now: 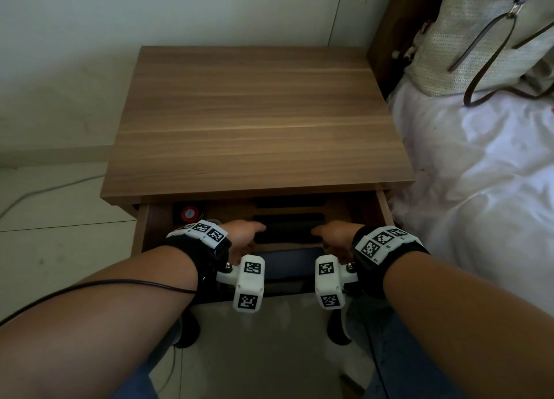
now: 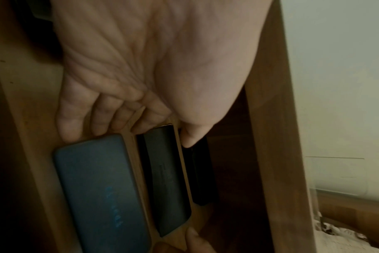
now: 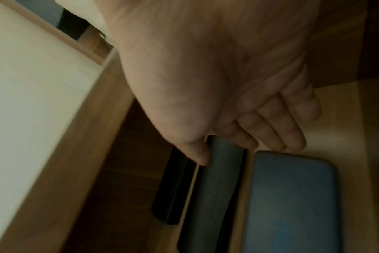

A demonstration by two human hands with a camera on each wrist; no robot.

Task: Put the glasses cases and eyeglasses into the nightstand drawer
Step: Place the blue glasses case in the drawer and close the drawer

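The nightstand drawer (image 1: 385, 209) stands pulled out. Three glasses cases lie in it side by side between thin wooden dividers: a blue case (image 1: 287, 263) nearest me, a dark case (image 1: 287, 230) in the middle, a black case (image 1: 289, 202) at the back. My left hand (image 1: 251, 236) reaches into the drawer at the left ends of the cases. Its fingers (image 2: 76, 130) lie straight against the blue case (image 2: 102, 193) and the dark case (image 2: 167, 179). My right hand (image 1: 326, 236) mirrors it at the right ends, thumb on the dark case (image 3: 214, 188). No loose eyeglasses show.
The nightstand top (image 1: 257, 114) is bare wood. A round red object (image 1: 189, 213) sits in the drawer's back left corner. A bed with white sheets (image 1: 479, 173) and a woven bag (image 1: 479, 39) lies close on the right. A cable (image 1: 45, 188) runs over the floor at left.
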